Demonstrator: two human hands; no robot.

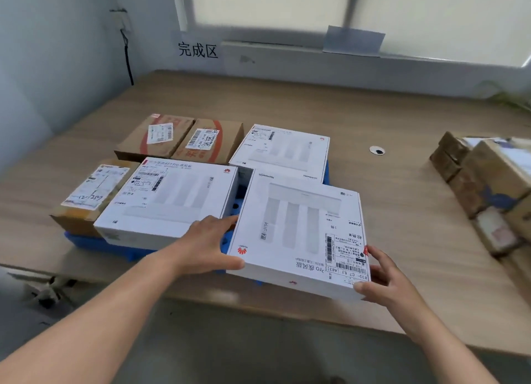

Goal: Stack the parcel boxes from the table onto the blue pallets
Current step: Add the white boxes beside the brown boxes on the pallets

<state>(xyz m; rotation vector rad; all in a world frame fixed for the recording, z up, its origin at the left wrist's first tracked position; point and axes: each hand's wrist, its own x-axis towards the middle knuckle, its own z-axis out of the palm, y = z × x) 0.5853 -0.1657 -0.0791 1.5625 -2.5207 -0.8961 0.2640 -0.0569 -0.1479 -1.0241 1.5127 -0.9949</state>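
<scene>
A flat white parcel box [298,228] lies at the near right of the blue pallet [86,244]. My left hand [211,244] grips its left edge and my right hand [379,277] grips its near right corner. On the pallet lie two other white boxes, one at near left [169,199] and one at far right [283,149]. Two brown cartons [156,135] [212,140] sit at the far left, and a third brown carton [92,195] sits at the left edge. The pallet is mostly hidden under the boxes.
Several brown parcel boxes [485,188] are piled at the table's right side. A round cable hole [377,150] is in the wooden table [402,119] behind the held box. A wall with a sign and a window runs along the back.
</scene>
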